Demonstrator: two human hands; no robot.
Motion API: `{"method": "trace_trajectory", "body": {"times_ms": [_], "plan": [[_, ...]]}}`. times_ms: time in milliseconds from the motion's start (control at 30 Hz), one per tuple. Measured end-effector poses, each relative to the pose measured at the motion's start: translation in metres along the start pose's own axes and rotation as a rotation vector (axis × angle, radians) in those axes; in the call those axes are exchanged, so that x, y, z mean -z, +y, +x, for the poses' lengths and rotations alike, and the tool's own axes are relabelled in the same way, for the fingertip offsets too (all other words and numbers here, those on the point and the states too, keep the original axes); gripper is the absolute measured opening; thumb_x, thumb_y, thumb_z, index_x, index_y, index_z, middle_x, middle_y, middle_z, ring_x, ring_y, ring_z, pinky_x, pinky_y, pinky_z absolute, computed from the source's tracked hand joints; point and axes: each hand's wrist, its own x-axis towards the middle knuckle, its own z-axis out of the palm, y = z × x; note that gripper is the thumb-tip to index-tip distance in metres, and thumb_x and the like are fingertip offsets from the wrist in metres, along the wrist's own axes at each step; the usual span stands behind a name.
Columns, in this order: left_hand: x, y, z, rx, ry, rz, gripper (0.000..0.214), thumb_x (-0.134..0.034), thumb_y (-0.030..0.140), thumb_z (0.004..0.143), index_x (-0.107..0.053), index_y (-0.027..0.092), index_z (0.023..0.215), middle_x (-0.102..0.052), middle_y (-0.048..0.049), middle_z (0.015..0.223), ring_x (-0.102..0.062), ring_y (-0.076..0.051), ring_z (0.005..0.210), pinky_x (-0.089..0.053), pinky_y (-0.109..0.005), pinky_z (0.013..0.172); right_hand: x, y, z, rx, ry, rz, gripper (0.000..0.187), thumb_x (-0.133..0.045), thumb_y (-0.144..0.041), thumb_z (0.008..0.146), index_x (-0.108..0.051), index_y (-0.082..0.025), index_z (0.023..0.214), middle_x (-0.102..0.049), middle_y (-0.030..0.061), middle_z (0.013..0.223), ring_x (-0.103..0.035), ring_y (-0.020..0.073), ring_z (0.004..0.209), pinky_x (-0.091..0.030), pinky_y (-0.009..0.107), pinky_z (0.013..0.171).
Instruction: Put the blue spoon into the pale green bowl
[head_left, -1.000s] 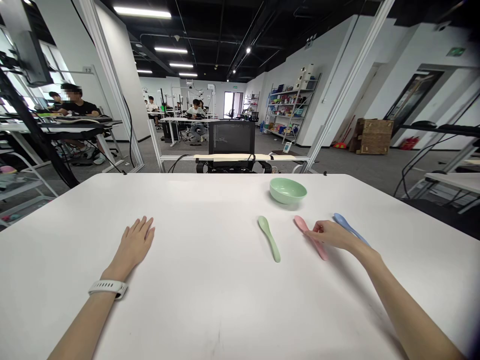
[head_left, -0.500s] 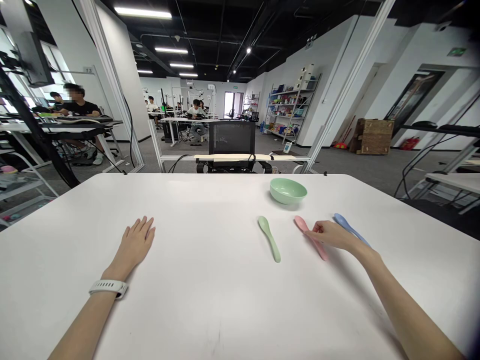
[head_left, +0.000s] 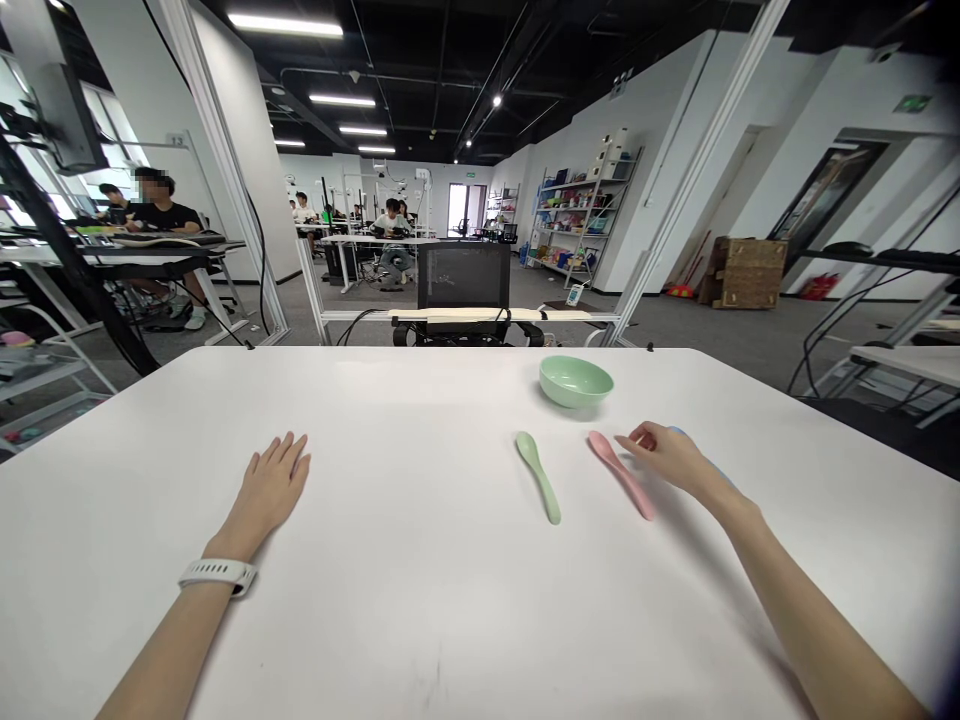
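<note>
left hand [head_left: 268, 490] flat on table [head_left: 450, 580], fingers together | right hand [head_left: 670, 456] covers blue spoon [head_left: 720, 471], fingers' hold unclear

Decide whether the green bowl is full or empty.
Empty: the green bowl stands upright on the white table, and the part of its inside that shows is bare.

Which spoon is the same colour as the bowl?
The green spoon, the one furthest left, matches the green bowl. The spoon next to it, by the right hand, is pink.
</note>
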Motion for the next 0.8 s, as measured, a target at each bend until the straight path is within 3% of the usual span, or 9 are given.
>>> {"method": "trace_trajectory", "body": {"times_ms": [100, 200, 267, 467, 800], "plan": [[-0.004, -0.003, 0.001, -0.017, 0.010, -0.005, 0.075, -0.021, 0.044, 0.114, -0.056, 0.014, 0.172, -0.048, -0.0177, 0.185, -0.042, -0.034, 0.175, -0.032, -0.061, 0.143, -0.012, 0.009, 0.006, 0.043, 0.034, 0.072, 0.044, -0.049, -0.059, 0.103, -0.077, -0.025, 0.110, -0.087, 0.0168, 0.115, -0.082, 0.0336, 0.105, -0.065, 0.046, 0.095], [-0.007, -0.005, 0.002, -0.030, 0.043, -0.013, 0.074, -0.022, 0.043, 0.113, -0.058, 0.014, 0.170, -0.051, -0.0190, 0.183, -0.045, -0.035, 0.173, -0.034, -0.064, 0.141, -0.029, 0.020, 0.010, 0.130, 0.072, 0.079, 0.050, -0.046, -0.049, 0.105, -0.078, -0.022, 0.134, -0.079, 0.0194, 0.150, -0.073, 0.0380, 0.144, -0.055, 0.054, 0.125], [-0.008, -0.005, 0.001, -0.036, 0.063, -0.019, 0.073, -0.023, 0.042, 0.113, -0.060, 0.014, 0.169, -0.053, -0.0202, 0.181, -0.046, -0.036, 0.172, -0.035, -0.067, 0.140, -0.041, 0.029, 0.012, 0.157, 0.041, 0.093, 0.053, -0.046, -0.044, 0.106, -0.078, -0.019, 0.141, -0.075, 0.0186, 0.159, -0.064, 0.0372, 0.157, -0.048, 0.055, 0.134], [-0.006, -0.003, -0.001, -0.055, 0.083, -0.008, 0.072, -0.025, 0.042, 0.111, -0.062, 0.014, 0.167, -0.057, -0.0211, 0.178, -0.051, -0.037, 0.169, -0.040, -0.067, 0.137, -0.062, 0.049, 0.018, 0.109, -0.014, 0.156, 0.058, -0.045, -0.044, 0.109, -0.078, -0.015, 0.146, -0.069, 0.0193, 0.167, -0.054, 0.0361, 0.167, -0.044, 0.055, 0.138], [-0.002, -0.002, 0.000, -0.031, 0.026, 0.027, 0.073, -0.024, 0.042, 0.113, -0.058, 0.014, 0.171, -0.050, -0.0193, 0.183, -0.046, -0.034, 0.173, -0.037, -0.060, 0.140, -0.058, 0.044, 0.016, 0.107, -0.005, 0.158, 0.054, -0.047, -0.039, 0.109, -0.079, -0.015, 0.145, -0.069, 0.0202, 0.166, -0.057, 0.0366, 0.164, -0.045, 0.056, 0.137]]}}
